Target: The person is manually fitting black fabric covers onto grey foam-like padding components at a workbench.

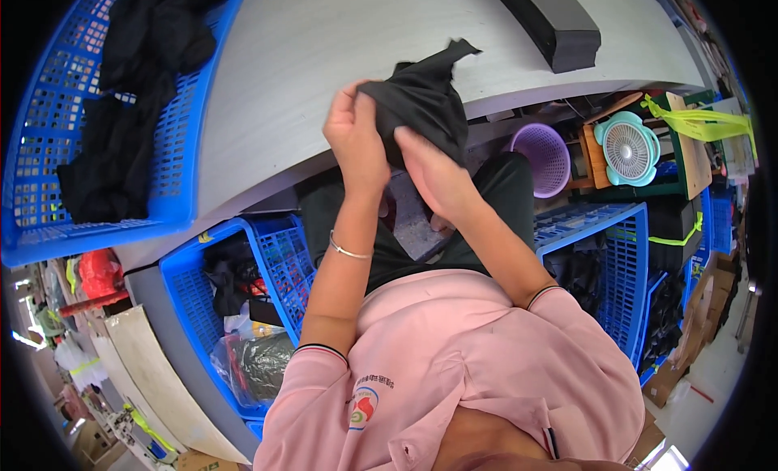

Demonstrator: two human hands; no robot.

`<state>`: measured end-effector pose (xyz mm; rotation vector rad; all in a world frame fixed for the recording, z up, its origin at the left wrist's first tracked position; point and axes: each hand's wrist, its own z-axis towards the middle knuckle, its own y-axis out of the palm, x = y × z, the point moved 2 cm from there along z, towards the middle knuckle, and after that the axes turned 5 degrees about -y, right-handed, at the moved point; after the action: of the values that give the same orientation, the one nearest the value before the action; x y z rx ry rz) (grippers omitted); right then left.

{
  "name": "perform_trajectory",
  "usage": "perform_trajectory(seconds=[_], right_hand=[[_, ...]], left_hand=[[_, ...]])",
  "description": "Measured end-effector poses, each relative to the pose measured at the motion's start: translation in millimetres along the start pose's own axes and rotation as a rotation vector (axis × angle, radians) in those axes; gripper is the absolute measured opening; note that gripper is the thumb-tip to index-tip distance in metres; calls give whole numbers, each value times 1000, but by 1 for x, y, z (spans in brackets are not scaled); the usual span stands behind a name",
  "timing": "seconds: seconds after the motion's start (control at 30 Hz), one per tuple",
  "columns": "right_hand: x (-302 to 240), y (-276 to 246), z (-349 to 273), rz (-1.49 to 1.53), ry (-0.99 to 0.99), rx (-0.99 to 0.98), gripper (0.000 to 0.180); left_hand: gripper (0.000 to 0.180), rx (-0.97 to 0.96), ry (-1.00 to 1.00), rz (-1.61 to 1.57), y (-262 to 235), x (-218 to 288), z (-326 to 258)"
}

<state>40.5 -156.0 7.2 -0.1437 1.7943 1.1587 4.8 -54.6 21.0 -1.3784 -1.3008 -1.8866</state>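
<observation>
Both of my hands grip a piece of black fabric (pixel 421 102) just over the near edge of the grey-white table (pixel 300 74). My left hand (pixel 355 135) is closed on the cloth's left side, with the thumb and fingers pinching its edge. Lower down, my right hand (pixel 433 175) holds the cloth near its bottom edge; some of its fingers are hidden behind the fabric. A narrow end of the cloth sticks out toward the upper right. What kind of garment or part it is, I cannot make out.
A blue basket (pixel 182 155) with black cloth stands at the left. Another blue basket (pixel 182 281) is below it, and one (pixel 640 277) at my right. A dark block-shaped stack (pixel 559 34) lies on the table. Right of my knees are a purple basket (pixel 539 159) and a turquoise fan (pixel 628 147).
</observation>
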Motion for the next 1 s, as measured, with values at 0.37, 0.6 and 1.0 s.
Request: perform_trajectory(seconds=[0.37,0.6,1.0], right_hand=[[8,-57,-84,308,429,-288,52],[-45,-34,-28,-965,-488,2,70],[-38,-29,-13,-173,200,-176,36]], left_hand=[[20,271,148,113,-51,43,50],[13,214,266,371,-25,51,-6],[5,57,273,428,-36,38,-23]])
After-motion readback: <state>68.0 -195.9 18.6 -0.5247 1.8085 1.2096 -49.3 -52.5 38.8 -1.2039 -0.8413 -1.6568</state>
